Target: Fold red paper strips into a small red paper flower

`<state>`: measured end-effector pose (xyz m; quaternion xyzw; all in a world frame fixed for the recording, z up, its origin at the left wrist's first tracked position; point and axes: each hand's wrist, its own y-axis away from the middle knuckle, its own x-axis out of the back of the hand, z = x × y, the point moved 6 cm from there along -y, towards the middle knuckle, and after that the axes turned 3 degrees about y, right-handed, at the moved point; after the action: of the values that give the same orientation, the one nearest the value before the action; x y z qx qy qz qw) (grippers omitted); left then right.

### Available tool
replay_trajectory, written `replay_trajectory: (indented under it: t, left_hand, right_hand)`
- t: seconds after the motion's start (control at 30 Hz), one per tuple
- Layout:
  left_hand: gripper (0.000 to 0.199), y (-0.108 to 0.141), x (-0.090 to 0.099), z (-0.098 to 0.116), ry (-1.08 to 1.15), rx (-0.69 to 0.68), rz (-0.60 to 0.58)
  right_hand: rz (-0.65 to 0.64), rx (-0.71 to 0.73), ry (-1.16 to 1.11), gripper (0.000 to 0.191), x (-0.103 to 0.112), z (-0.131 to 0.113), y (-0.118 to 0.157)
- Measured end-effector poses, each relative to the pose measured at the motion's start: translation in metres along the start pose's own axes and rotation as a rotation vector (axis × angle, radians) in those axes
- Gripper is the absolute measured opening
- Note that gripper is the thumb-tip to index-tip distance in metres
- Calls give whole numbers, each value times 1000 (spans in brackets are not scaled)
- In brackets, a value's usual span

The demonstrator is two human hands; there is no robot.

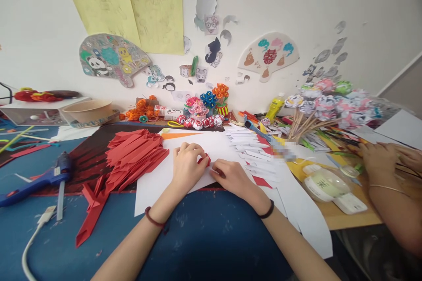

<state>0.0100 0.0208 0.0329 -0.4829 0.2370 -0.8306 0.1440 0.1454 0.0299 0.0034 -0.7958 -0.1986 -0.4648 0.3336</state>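
Note:
My left hand [188,164] pinches a small red paper piece [206,159] between thumb and fingers, above a white paper sheet [151,195]. Much of the piece is hidden by the fingers, so its exact form is unclear. Just to its right, my right hand [234,180] has its fingers curled together low over the sheet; whatever they may hold cannot be made out. A heap of folded red paper strips [133,158] lies left of my left hand. White paper strips [252,153] are piled beyond my right hand, with some red paper beneath.
A blue glue gun [49,180] and a white cable [33,237] lie at left. Paper flowers [204,101] stand along the wall; a stemmed bunch [326,103] sits back right. Near a bottle [326,183], another person's hand [379,158] works at the right.

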Motion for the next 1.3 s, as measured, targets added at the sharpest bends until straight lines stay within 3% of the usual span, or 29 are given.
replay_trajectory:
  t: [0.17, 0.27, 0.37, 0.43, 0.57, 0.73, 1.03, 1.3]
  left_hand:
    - [18, -4, 7, -8, 146, 8, -53]
    - [17, -4, 10, -12, 223, -57, -99]
    - [44, -1, 3, -12, 185, -117, -183]
    - [49, 2, -5, -12, 129, -116, -223]
    - [41, 5, -18, -10, 83, -94, -260]
    - [31, 5, -16, -8, 150, -107, -248]
    - [23, 8, -14, -7, 250, -112, -268]
    - [22, 7, -11, -10, 131, -80, -268]
  right_hand:
    - [56, -29, 120, 15, 1, 11, -1]
    - [85, -51, 181, 11, 2, 21, -2]
    - [137, -64, 175, 30, 6, 27, -3]
    - [205, -66, 97, 40, 10, 29, -3]
    - [221, -13, -184, 38, 8, 29, -7]
    - [194, 5, -364, 31, 3, 29, -9]
    - [276, -36, -388, 18, 9, 31, -6]
    - [212, 37, -410, 30, 8, 24, -7]
